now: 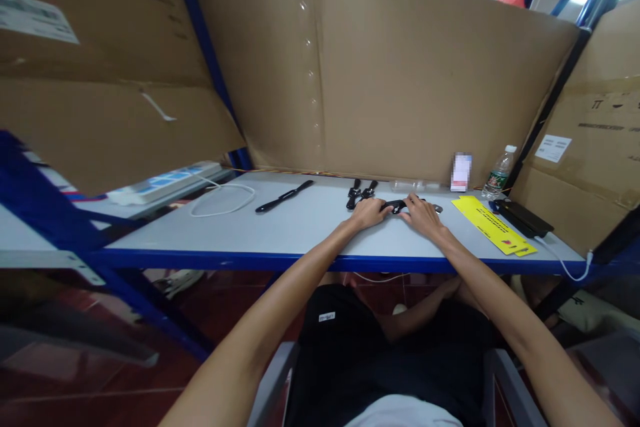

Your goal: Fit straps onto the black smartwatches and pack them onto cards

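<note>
Both of my hands meet at a small black part [395,206] low over the grey tabletop [300,227]. My left hand [370,212] has its fingers closed on the part's left end. On the other side, my right hand [420,215] grips it with thumb and fingers. A metallic piece [438,209] shows just beyond my right hand. Just behind my left hand lie black parts with knobs [356,193]. Farther left, a long black bar [285,197] lies slantwise on the table. The fingers hide much of the held part.
A white cable [225,213] loops at the left, beside a power strip [165,183]. At the right are a phone [461,172], a water bottle [499,172], a yellow sheet [493,225] and a black case [525,217]. Cardboard walls [400,80] surround the table.
</note>
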Demonstrator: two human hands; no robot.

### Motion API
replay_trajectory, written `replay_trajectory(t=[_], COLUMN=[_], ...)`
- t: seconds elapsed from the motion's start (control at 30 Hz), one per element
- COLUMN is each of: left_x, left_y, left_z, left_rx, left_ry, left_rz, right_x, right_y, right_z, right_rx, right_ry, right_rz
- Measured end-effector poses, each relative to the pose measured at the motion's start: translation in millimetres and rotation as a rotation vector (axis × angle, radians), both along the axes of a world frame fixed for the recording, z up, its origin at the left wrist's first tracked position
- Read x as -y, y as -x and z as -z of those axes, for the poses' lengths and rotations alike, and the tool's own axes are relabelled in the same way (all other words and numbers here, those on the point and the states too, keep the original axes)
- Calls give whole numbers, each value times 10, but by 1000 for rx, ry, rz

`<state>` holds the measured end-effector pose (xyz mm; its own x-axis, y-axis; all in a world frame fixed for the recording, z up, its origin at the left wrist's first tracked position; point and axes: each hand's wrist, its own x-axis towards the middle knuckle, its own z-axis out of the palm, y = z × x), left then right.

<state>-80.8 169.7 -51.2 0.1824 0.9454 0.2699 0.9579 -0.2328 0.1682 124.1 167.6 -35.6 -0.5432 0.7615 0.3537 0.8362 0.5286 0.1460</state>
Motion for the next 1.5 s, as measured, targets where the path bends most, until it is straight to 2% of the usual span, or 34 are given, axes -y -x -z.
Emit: replay_trajectory(t=[0.3,0.57,0.67,0.83,1.2,1.27,1.4,1.5], left_x=[27,45,54,65,85,100,161,202], left_y=[-9,-21,-37,-50,-74,-78,-97,-119], left_z=[-24,-35,-35,-45,-64,-71,-89,-90], left_rx=[-17,-23,-36,-58,-55,-56,-67,-98], left_ry=[3,3,8,15,24,17,-6,-21], left_rz=[-6,-33,-49,-53,-74,-79,-81,-78], right_x=[39,54,94,147,76,79,94,80], right_y=[15,13,24,40,166,189,244,288], right_z=[-25,19,19,-16,1,11,34,62], right_rx=[19,-77,-100,-31,77,12,-178,-225], right_ry=[9,9,-27,-33,-19,-1,111,185], right_rz=[1,2,-36,-131,-98,-65,127,163])
